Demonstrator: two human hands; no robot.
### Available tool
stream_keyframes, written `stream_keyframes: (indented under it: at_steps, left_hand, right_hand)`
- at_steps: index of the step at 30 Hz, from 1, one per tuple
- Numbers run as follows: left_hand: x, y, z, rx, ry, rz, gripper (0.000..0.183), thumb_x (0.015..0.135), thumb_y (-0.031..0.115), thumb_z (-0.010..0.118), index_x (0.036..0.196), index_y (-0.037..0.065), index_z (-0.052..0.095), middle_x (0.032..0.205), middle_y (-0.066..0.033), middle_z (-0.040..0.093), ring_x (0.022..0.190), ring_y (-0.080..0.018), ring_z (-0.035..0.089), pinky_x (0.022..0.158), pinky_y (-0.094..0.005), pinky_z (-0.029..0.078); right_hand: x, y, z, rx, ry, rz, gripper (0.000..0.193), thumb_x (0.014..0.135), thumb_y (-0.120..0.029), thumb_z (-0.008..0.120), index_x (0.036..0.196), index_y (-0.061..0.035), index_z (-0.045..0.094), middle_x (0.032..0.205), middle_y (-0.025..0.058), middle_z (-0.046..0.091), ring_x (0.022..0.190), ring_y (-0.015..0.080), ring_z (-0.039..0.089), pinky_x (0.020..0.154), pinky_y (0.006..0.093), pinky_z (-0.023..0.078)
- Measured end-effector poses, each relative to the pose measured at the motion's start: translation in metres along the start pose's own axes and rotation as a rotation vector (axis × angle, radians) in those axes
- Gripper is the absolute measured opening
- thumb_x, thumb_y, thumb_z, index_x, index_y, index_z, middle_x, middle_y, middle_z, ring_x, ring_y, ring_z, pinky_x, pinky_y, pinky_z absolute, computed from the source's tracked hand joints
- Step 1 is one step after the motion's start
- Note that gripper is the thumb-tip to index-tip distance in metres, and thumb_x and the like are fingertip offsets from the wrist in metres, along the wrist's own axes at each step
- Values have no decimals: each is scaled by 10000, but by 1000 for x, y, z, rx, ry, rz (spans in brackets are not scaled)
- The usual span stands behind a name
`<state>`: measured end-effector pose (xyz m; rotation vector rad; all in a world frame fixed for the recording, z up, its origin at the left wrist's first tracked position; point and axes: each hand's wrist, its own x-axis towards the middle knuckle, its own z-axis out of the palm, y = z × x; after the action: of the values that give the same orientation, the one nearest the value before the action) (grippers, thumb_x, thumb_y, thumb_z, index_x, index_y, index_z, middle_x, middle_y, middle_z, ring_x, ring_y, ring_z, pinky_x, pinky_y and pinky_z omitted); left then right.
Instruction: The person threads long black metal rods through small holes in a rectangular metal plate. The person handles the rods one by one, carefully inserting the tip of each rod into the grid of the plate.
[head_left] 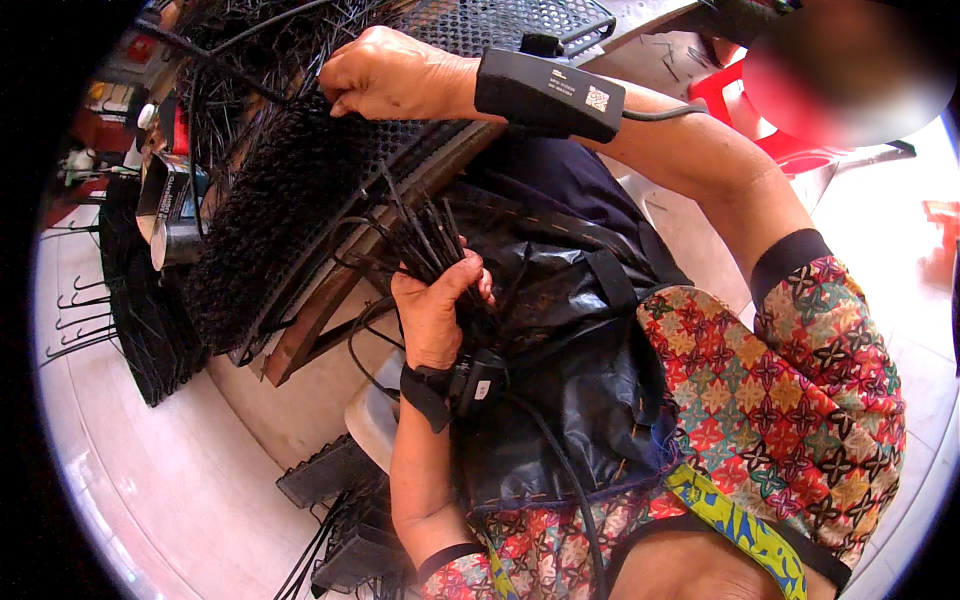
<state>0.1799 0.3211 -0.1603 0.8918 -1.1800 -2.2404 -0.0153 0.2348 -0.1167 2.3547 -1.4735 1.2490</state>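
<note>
My left hand (437,310) is closed around a bundle of thin black strips (425,235), whose ends fan out upward above the thumb. Farther off, my right hand (385,80) has its fingers curled in a pinch over the upper edge of a dense black bristly mat (265,220). Whatever sits between those fingertips is too small and dark to make out. The mat slopes down along a wooden-framed bench (325,320). Beside it and beneath my right hand runs a black perforated panel (465,28).
A tangle of loose black strands (235,110) lies behind the mat. At left, black pieces with hooked wires (150,300) stand on the floor near a small box (170,190). Dark blocks (350,530) lie below. A red plastic seat (800,155) and a blurred person (850,70) are upper right.
</note>
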Motion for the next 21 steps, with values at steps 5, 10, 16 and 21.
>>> stream_keyframes:
  at_steps: [5, 10, 16, 21]
  left_hand:
    - [1, -2, -1, 24, -6, 6, 219, 692, 11, 562, 891, -10, 474, 669, -83, 525, 505, -179, 509, 446, -298, 437]
    - [3, -2, -3, 15, -4, -2, 222, 688, 11, 560, 891, -7, 473, 673, -83, 524, 508, -184, 510, 448, -302, 437]
    - [5, -1, -5, -27, -46, -7, 231, 676, 18, 562, 886, 2, 470, 666, -91, 517, 505, -196, 506, 445, -306, 430]
    - [4, 0, -5, -90, -85, -31, 188, 688, -8, 569, 862, -12, 496, 653, -75, 529, 505, -174, 524, 452, -279, 438]
  right_hand:
    - [-7, 1, -1, -117, 39, 11, 85, 673, -83, 596, 723, -18, 575, 677, 120, 565, 651, 283, 568, 576, 333, 461]
    - [-15, 2, -3, -232, 5, 179, 118, 712, -162, 564, 762, -64, 606, 707, 124, 573, 670, 295, 568, 601, 357, 461]
    - [-15, -10, -11, -243, 0, 219, 248, 746, -262, 566, 815, -25, 587, 656, 140, 568, 619, 280, 566, 540, 352, 441]
    - [-31, -50, -21, 552, -60, 561, 300, 658, -251, 657, 772, 23, 614, 621, 117, 596, 545, 154, 561, 509, 278, 444]
